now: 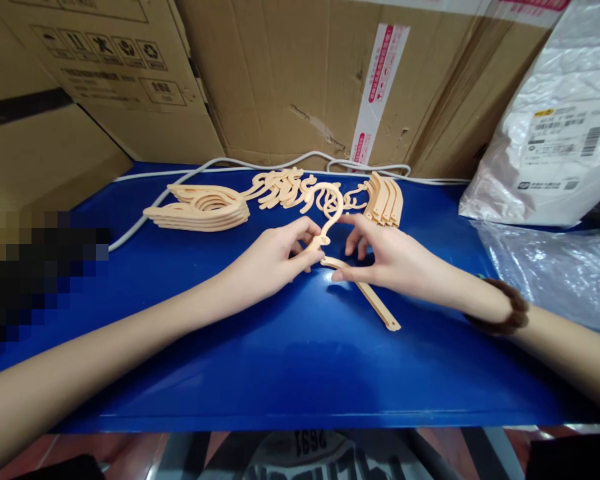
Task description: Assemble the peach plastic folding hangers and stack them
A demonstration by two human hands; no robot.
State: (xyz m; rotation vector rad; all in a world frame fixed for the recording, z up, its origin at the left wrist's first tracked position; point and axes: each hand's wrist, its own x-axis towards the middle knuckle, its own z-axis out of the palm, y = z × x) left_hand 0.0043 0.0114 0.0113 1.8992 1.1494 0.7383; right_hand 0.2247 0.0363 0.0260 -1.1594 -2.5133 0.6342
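Observation:
My left hand (pixel 275 260) pinches the base of a peach plastic hook piece (pixel 330 203) that curls up and away from me. My right hand (pixel 387 257) pinches the near end of a peach plastic arm (pixel 375 303), which lies on the blue table top (pixel 280 360) and points toward me and to the right. The two parts meet between my thumbs. Behind my hands lie a stack of curved peach arms (pixel 200 208) at the left, a tangle of loose hooks (pixel 280 187) in the middle and a small stack of arms (pixel 385 199) at the right.
Cardboard boxes (pixel 290 80) stand along the back edge. A white cable (pixel 190 175) runs behind the parts. A white plastic parcel (pixel 555 133) and a clear plastic bag (pixel 555 273) sit at the right. A blurred-out patch covers the left edge.

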